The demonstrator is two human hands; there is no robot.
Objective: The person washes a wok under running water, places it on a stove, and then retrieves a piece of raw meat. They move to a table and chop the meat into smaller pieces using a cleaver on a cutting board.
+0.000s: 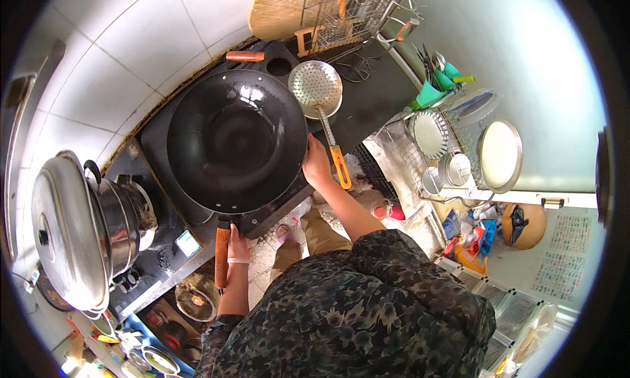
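A large black wok (236, 141) lies over the dark stove top, its inside facing up and shiny in places. Its wooden long handle (222, 257) points down towards me; a short wooden grip (244, 56) is on the far rim. Beside the long handle, near the stove's front edge, is my left hand (238, 246); whether its fingers close on the handle is hidden. My right hand (316, 161) touches the wok's right rim, its fingertips partly hidden. Right of the wok, a perforated metal skimmer (315, 84) with a yellow handle rests over a light bowl.
A large lidded metal pot (71, 235) stands at the left. Behind the stove are a wire rack (344, 28) and a woven tray (275, 11). To the right, a wire dish rack (411, 151) holds dishes, near green utensil cups (429, 93). Bags lie on the floor.
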